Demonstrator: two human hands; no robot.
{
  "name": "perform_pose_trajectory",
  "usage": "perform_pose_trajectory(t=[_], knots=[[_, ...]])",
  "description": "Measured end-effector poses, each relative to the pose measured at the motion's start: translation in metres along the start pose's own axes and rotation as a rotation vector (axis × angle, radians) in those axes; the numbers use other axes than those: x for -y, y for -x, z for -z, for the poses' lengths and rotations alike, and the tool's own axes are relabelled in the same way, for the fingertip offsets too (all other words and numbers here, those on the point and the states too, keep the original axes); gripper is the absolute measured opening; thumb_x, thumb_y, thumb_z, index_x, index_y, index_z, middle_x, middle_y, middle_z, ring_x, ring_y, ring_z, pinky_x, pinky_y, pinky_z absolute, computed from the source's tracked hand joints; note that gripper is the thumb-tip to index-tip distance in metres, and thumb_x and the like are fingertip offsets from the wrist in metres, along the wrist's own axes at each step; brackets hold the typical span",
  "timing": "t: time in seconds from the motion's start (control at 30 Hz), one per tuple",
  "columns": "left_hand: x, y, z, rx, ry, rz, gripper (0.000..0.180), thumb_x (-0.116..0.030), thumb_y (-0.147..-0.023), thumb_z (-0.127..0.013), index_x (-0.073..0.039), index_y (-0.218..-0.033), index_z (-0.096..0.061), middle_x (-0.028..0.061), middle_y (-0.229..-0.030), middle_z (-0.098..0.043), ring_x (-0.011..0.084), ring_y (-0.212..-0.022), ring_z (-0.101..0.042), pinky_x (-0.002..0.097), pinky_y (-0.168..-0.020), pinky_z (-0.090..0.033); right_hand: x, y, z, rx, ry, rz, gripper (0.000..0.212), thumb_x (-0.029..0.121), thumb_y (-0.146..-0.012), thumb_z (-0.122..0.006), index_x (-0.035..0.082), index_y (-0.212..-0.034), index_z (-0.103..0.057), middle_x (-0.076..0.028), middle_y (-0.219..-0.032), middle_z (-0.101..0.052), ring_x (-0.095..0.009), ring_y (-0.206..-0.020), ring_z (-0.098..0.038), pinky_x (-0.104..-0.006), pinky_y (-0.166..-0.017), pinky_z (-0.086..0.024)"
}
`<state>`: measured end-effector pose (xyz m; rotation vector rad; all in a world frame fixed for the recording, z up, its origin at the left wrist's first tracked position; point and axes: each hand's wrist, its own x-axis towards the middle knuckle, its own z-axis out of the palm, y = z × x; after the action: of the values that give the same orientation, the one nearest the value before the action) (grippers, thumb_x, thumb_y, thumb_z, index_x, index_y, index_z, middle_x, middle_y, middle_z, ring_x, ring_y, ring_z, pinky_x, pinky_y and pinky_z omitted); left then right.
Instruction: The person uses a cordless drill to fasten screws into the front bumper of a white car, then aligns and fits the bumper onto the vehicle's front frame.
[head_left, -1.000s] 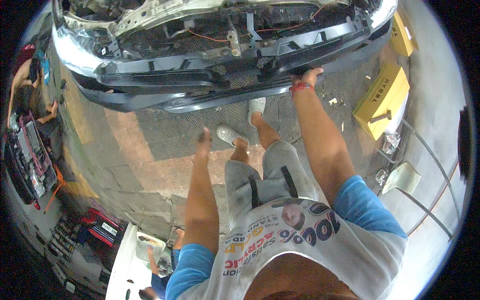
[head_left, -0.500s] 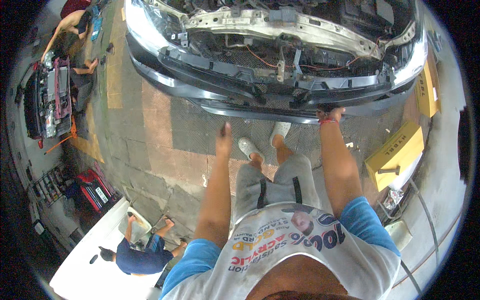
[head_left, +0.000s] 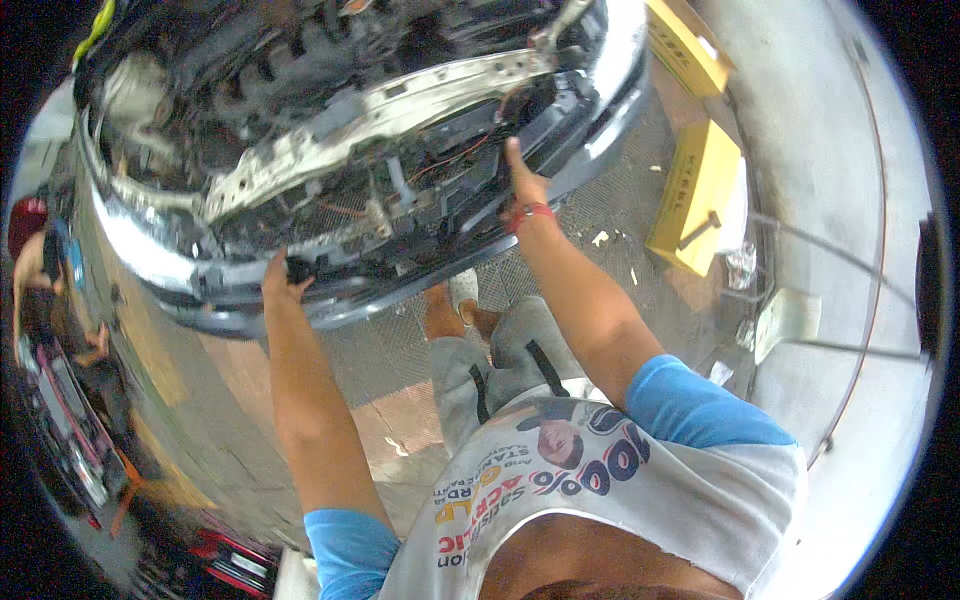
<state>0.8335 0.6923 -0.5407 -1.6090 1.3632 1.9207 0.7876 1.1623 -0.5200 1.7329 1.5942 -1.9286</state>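
A dark grey front bumper (head_left: pixel 390 292) spans the nose of a car whose engine bay lies uncovered. My left hand (head_left: pixel 285 280) grips the bumper's upper edge near the left headlight (head_left: pixel 140 240), fingers and thumb on either side of the edge. Farther right, my right hand (head_left: pixel 526 188) has hold of the bumper by its grille opening, thumb pointing up and the other fingers partly hidden. Behind the bumper runs a worn, pale metal crossbar (head_left: pixel 370 110), with a thin orange wire (head_left: pixel 455 155) below it.
Two yellow boxes stand to the right; a hammer (head_left: pixel 699 230) lies on the nearer box (head_left: pixel 690 190). Beyond is a pale stool (head_left: pixel 787 322). At far left a person (head_left: pixel 38 260) bends near a car part (head_left: pixel 70 430). Scraps litter the floor.
My view has swung right, so the car sits farther left. My left hand, held apart from the bumper before, is now on its edge. My right hand has moved up on the bumper.
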Motion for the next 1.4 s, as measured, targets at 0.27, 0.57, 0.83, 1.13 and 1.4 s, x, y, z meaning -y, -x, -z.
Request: perform_pose_trajectory(t=[0.27,0.57,0.83,1.13,1.4], knots=[[0.011,0.017,-0.004,-0.135,0.071,-0.189,0.031,-0.022,-0.085,-0.062,-0.004,-0.109,-0.056,0.0115,-0.112,-0.056,0.0272,-0.100,-0.058,0.0445,-0.083,-0.052,0.045,0.005,-0.018,-0.291,0.487,0.117,0.153,0.047,-0.051,-0.094,0.010,-0.152,0.016,-0.039,-0.153,-0.003,-0.056,-0.137,-0.026,-0.0561,-0.114,-0.028],[0.041,0.062,-0.002,-0.117,0.146,-0.219,0.032,-0.020,-0.084,-0.061,-0.001,-0.109,-0.057,0.0073,-0.102,-0.062,0.0221,-0.088,-0.059,0.0331,-0.070,-0.045,0.027,0.006,0.014,-0.259,0.240,0.311,0.113,0.016,-0.066,-0.081,0.001,-0.150,-0.007,-0.043,-0.150,-0.006,-0.052,-0.140,-0.025,-0.0424,-0.114,-0.032],[0.026,0.050,-0.006,-0.062,0.192,-0.255,0.027,-0.019,-0.084,-0.062,-0.001,-0.105,-0.060,0.0059,-0.100,-0.062,0.0195,-0.088,-0.058,0.0311,-0.073,-0.045,0.022,0.011,-0.010,-0.221,0.253,0.241,0.119,0.017,-0.066,-0.084,0.001,-0.150,-0.001,-0.040,-0.150,-0.007,-0.054,-0.136,-0.029,-0.0428,-0.114,-0.032],[0.030,0.016,0.000,-0.182,0.160,-0.218,0.051,-0.018,-0.078,-0.073,-0.006,-0.120,-0.049,0.0053,-0.108,-0.062,0.0201,-0.086,-0.061,0.0309,-0.063,-0.046,0.036,-0.003,-0.009,-0.203,0.406,0.222,0.108,0.015,-0.065,-0.081,-0.007,-0.141,-0.006,-0.042,-0.141,-0.015,-0.051,-0.124,-0.041,-0.0418,-0.107,-0.041],[0.045,0.003,-0.006,-0.120,0.283,-0.203,0.061,-0.010,-0.075,-0.073,-0.005,-0.125,-0.039,0.0126,-0.113,-0.056,0.0243,-0.097,-0.058,0.0345,-0.066,-0.047,0.029,-0.013,0.011,-0.257,0.382,0.220,0.112,0.020,-0.068,-0.082,-0.002,-0.146,-0.006,-0.034,-0.143,-0.022,-0.046,-0.128,-0.041,-0.0480,-0.101,-0.046]])
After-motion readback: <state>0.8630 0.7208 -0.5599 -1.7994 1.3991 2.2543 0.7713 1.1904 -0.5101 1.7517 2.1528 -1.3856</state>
